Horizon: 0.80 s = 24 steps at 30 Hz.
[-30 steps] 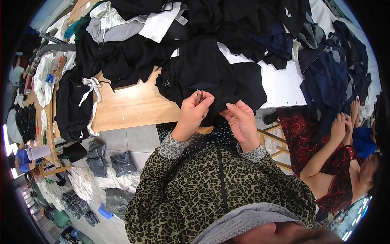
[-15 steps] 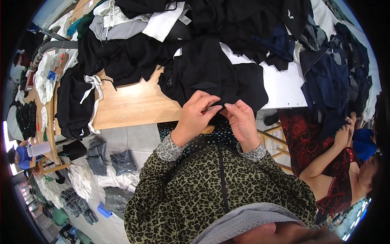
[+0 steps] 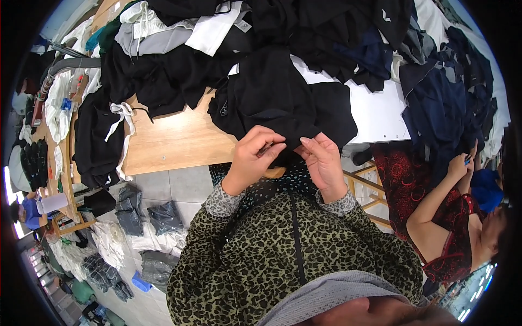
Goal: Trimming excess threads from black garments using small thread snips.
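A black garment [image 3: 274, 89] lies spread over the table's near edge, with its front part hanging toward me. At that near edge, my right hand [image 3: 326, 165] pinches the black cloth between thumb and forefinger. My left hand [image 3: 251, 160] is closed too, thumb and fingertips pressed together beside the same edge, a short gap from the right fingertips. Whether it grips the cloth or something thin, such as a thread, is too small to make out.
Black garments [image 3: 163, 76] are heaped along the far side of the wooden table [image 3: 174, 138], beside a white board [image 3: 378, 111]. A person [image 3: 446, 233] works on navy cloth [image 3: 437, 108] at the right. Below stand a wooden stool [image 3: 372, 195] and bagged clothes [image 3: 166, 217] on the floor.
My left hand has drawn a little to the left, widening the gap between my fingertips. My right hand stays nearly in place. The person at the right has shifted their hands slightly.
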Tool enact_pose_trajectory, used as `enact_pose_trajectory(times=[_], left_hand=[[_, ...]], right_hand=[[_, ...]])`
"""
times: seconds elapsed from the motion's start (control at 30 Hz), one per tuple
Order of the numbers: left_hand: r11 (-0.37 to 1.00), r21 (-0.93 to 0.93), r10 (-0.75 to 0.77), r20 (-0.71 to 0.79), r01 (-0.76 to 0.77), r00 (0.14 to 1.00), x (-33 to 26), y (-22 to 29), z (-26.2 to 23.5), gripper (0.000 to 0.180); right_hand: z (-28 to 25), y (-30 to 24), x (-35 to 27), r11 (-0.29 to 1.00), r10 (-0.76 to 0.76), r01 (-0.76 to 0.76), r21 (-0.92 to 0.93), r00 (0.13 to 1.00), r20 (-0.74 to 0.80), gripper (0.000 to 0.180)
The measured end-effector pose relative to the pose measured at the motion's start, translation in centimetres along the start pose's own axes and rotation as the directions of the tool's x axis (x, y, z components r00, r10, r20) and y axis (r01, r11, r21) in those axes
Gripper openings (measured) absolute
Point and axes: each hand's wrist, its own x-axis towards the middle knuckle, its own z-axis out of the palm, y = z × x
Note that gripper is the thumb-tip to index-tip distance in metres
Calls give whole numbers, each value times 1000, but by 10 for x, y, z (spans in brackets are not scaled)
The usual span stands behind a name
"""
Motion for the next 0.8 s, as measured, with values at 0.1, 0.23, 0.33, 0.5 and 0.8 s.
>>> enact_pose_trajectory(times=[0.1, 0.23, 0.33, 0.5, 0.8], left_hand=[[999, 34, -26, -34, 28, 999, 1, 0, 3, 16], [998, 60, 24, -15, -24, 1000, 6, 0, 10, 15], [995, 76, 71, 1, -71, 997, 9, -7, 12, 11], [743, -443, -479, 171, 501, 861, 11, -10, 13, 10], [551, -579, -584, 247, 601, 773, 14, -5, 21, 13]], right_hand=[[3, -1, -1, 1000, 4, -5, -5, 1000, -16, 13], [-1, 3, 0, 999, 16, -16, -46, 1000, 3, 14], [-10, 10, 2, 998, 9, -7, -56, 1000, 29, 14], [9, 2, -2, 999, 25, -28, -25, 995, -96, 10], [16, 8, -6, 894, -424, 389, -221, 896, -136, 45]])
